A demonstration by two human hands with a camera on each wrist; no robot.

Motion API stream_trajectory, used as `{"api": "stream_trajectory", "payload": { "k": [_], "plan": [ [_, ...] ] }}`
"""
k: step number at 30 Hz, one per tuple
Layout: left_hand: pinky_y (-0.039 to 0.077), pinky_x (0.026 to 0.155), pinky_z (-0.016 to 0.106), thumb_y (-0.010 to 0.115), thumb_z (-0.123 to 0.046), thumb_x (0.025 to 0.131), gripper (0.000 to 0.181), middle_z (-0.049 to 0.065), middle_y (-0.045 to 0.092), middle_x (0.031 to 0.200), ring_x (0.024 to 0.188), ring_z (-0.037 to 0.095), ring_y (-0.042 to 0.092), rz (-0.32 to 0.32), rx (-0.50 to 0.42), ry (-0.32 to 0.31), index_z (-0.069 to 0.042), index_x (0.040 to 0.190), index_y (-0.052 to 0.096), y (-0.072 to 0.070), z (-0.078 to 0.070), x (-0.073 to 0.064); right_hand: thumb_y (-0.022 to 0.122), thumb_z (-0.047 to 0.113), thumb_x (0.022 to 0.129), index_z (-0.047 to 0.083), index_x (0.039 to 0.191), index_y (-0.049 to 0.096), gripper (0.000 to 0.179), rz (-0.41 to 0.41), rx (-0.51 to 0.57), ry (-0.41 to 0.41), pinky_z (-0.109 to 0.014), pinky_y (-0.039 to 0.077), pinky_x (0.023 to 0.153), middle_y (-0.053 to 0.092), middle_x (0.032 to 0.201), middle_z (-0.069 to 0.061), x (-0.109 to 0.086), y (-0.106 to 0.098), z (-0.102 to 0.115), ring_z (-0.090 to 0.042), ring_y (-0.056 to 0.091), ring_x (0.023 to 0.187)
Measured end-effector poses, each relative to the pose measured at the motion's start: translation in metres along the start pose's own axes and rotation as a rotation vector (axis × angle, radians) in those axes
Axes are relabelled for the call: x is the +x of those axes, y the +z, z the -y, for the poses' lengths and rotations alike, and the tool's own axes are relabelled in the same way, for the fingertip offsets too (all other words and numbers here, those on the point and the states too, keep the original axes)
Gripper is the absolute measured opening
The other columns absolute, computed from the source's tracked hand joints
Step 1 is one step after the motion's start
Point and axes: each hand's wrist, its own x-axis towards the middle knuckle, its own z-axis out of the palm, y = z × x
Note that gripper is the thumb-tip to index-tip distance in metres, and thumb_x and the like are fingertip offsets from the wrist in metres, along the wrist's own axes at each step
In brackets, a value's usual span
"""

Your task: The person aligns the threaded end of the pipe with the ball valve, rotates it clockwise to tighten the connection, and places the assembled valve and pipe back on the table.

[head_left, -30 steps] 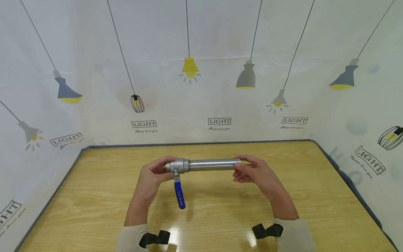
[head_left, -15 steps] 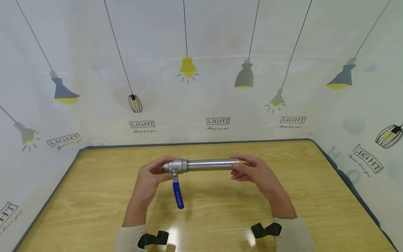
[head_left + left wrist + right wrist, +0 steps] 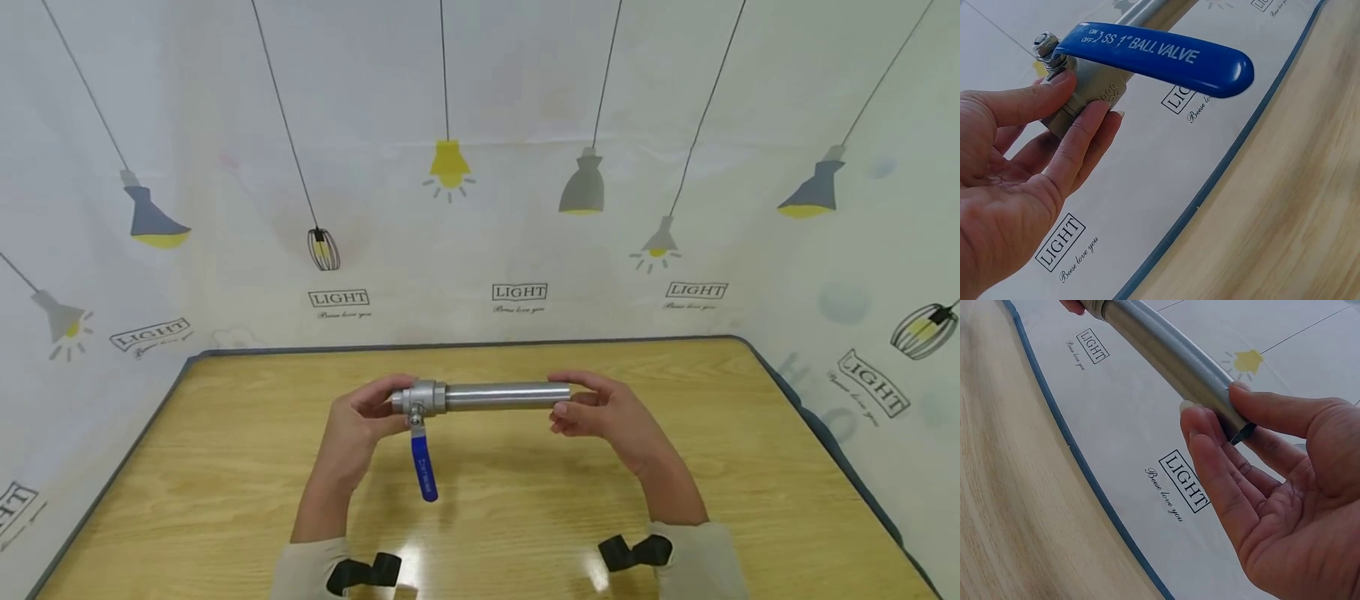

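A steel ball valve (image 3: 425,397) with a long blue lever (image 3: 423,471) is held up over the table, joined to a straight metal pipe (image 3: 506,396) that runs level to the right. My left hand (image 3: 360,425) grips the valve's left end between thumb and fingers. At the pipe's far right end, my right hand (image 3: 607,417) pinches it with its fingertips. Lettering on the lever (image 3: 1166,56) in the left wrist view reads "SS 1" BALL VALVE". The pipe's open end (image 3: 1244,432) shows between my fingers in the right wrist view.
A wood-grain table (image 3: 495,533) lies below both hands. Around its back and sides stands a pale sheet (image 3: 525,83) printed with lamps and the word LIGHT, with a dark blue edging (image 3: 465,342) along the table.
My right thumb has slid down from the pipe's front face to its lower edge. The left hand keeps its hold, and the valve and pipe stay nearly in place.
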Motion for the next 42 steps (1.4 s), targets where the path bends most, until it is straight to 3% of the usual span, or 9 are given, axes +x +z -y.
{"api": "stream_trajectory", "payload": {
  "k": [5, 12, 20, 34, 42],
  "plan": [
    [0.057, 0.085, 0.037, 0.070, 0.014, 0.077, 0.045, 0.012, 0.064, 0.122, 0.106, 0.025, 0.063, 0.005, -0.003, 0.002, 0.002, 0.120, 0.064, 0.0004, -0.0001, 0.0006, 0.068, 0.021, 0.092, 0.001, 0.138, 0.050, 0.053, -0.009, -0.001, 0.020, -0.036, 0.059, 0.077, 0.072, 0.094, -0.016, -0.0001, 0.0010, 0.0009, -0.020, 0.071, 0.082],
    [0.057, 0.087, 0.037, 0.070, 0.014, 0.077, 0.045, 0.013, 0.063, 0.123, 0.108, 0.026, 0.063, 0.004, -0.004, -0.008, 0.001, 0.120, 0.064, -0.0002, 0.0008, 0.0002, 0.063, 0.023, 0.096, -0.001, 0.138, 0.049, 0.051, -0.004, 0.013, 0.033, -0.033, 0.060, 0.075, 0.070, 0.086, -0.006, -0.0003, 0.0027, 0.0027, -0.018, 0.070, 0.080],
    [0.056, 0.087, 0.036, 0.070, 0.014, 0.077, 0.045, 0.014, 0.062, 0.124, 0.108, 0.026, 0.062, -0.005, 0.013, -0.009, 0.001, 0.120, 0.065, 0.0004, 0.0003, -0.0004, 0.063, 0.028, 0.095, 0.000, 0.140, 0.048, 0.055, -0.016, -0.004, 0.067, -0.033, 0.060, 0.074, 0.070, 0.086, -0.007, 0.0001, 0.0039, 0.0042, -0.018, 0.070, 0.078],
    [0.057, 0.085, 0.037, 0.070, 0.014, 0.076, 0.045, 0.013, 0.064, 0.121, 0.105, 0.025, 0.064, 0.001, 0.005, -0.001, 0.002, 0.119, 0.065, 0.0023, 0.0018, 0.0003, 0.066, 0.024, 0.094, 0.000, 0.136, 0.051, 0.051, -0.031, -0.002, 0.062, -0.035, 0.059, 0.077, 0.071, 0.092, -0.011, -0.0003, 0.0038, 0.0044, -0.020, 0.071, 0.083],
    [0.057, 0.085, 0.036, 0.070, 0.014, 0.077, 0.045, 0.012, 0.065, 0.121, 0.105, 0.023, 0.064, 0.000, 0.016, -0.003, 0.001, 0.120, 0.065, 0.0011, 0.0006, 0.0003, 0.070, 0.015, 0.089, 0.002, 0.136, 0.047, 0.054, -0.018, -0.010, 0.036, -0.035, 0.059, 0.078, 0.070, 0.097, -0.019, -0.0003, 0.0038, 0.0028, -0.023, 0.071, 0.082]
  ]
}}
